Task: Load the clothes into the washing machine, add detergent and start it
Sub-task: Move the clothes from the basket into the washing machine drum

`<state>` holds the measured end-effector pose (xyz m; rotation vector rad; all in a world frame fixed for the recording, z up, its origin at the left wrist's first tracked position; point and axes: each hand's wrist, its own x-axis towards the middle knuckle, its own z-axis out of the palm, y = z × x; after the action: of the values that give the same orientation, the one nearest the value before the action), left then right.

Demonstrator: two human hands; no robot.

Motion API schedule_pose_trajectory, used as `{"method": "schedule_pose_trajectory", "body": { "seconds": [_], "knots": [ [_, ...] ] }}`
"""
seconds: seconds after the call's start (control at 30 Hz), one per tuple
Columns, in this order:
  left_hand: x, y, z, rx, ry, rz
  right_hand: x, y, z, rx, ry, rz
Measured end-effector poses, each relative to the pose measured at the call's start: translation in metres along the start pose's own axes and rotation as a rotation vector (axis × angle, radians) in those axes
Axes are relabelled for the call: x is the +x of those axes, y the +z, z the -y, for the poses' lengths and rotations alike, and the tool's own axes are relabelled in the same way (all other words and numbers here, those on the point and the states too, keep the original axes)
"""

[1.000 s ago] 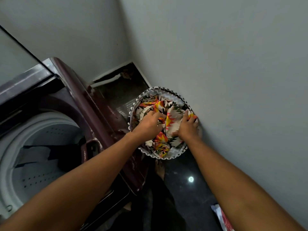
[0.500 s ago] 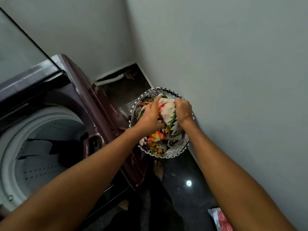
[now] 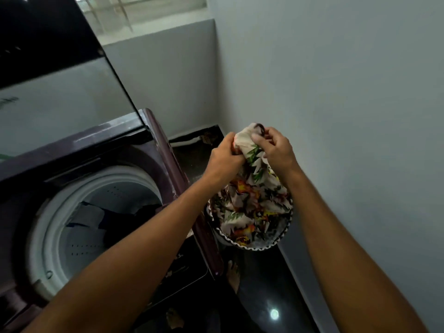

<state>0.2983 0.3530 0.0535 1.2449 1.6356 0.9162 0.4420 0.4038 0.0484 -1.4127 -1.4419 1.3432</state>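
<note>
At the centre right of the frame, the left hand [image 3: 224, 157] and right hand [image 3: 276, 146] pinch the bunched top of a printed cloth [image 3: 252, 200] trailing into the basket [image 3: 284, 233]; soft and light, it looks best gripped gathered.

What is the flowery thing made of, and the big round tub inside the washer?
The flowery printed garment looks like thin soft cloth: it bunches and drapes where both hands hold it. The white round washer tub looks like smooth hard plastic with a faint sheen and rows of small holes, though it could be coated metal.
</note>
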Motion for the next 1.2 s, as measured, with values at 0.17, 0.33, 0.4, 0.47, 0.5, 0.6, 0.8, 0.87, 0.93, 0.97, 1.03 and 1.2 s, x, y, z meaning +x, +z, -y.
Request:
{"method": "schedule_pose_trajectory", "body": {
  "seconds": [0.17,0.33,0.4,0.47,0.5,0.6,0.8,0.87,0.93,0.97,1.03,1.2],
  "knots": [
    [-0.008,-0.044,-0.017,-0.007,0.095,-0.114,-0.012,-0.003,-0.007,-0.064,0.216,0.593],
    [-0.03,-0.066,-0.045,-0.121,0.23,-0.126,-0.015,0.045,-0.017,-0.74,0.062,0.574],
    [-0.038,-0.082,-0.045,-0.115,0.274,-0.17,-0.015,0.058,-0.005,-0.804,0.011,0.468],
    [-0.044,-0.103,-0.037,0.014,0.291,-0.275,-0.011,0.065,0.009,-0.959,-0.063,0.431],
    [-0.047,-0.115,-0.03,0.073,0.288,-0.322,-0.008,0.069,0.017,-1.004,-0.073,0.423],
    [-0.059,-0.144,-0.01,0.206,0.277,-0.373,-0.007,0.084,0.05,-0.81,0.048,0.343],
    [-0.087,-0.186,0.017,0.209,0.153,-0.533,-0.03,0.142,0.134,-0.024,0.275,0.556],
    [-0.098,-0.206,0.025,0.19,0.123,-0.663,-0.038,0.169,0.148,0.18,0.355,0.698],
    [-0.111,-0.228,0.037,0.218,0.106,-0.768,-0.046,0.201,0.154,0.235,0.395,0.765],
    [-0.118,-0.237,0.044,0.237,0.096,-0.803,-0.05,0.215,0.155,0.202,0.37,0.771],
    [-0.133,-0.256,0.061,0.27,0.065,-0.865,-0.058,0.25,0.153,0.067,0.292,0.755],
    [-0.168,-0.284,0.106,0.376,-0.089,-0.896,-0.08,0.325,0.116,-0.149,0.1,0.826]
  ]
}}
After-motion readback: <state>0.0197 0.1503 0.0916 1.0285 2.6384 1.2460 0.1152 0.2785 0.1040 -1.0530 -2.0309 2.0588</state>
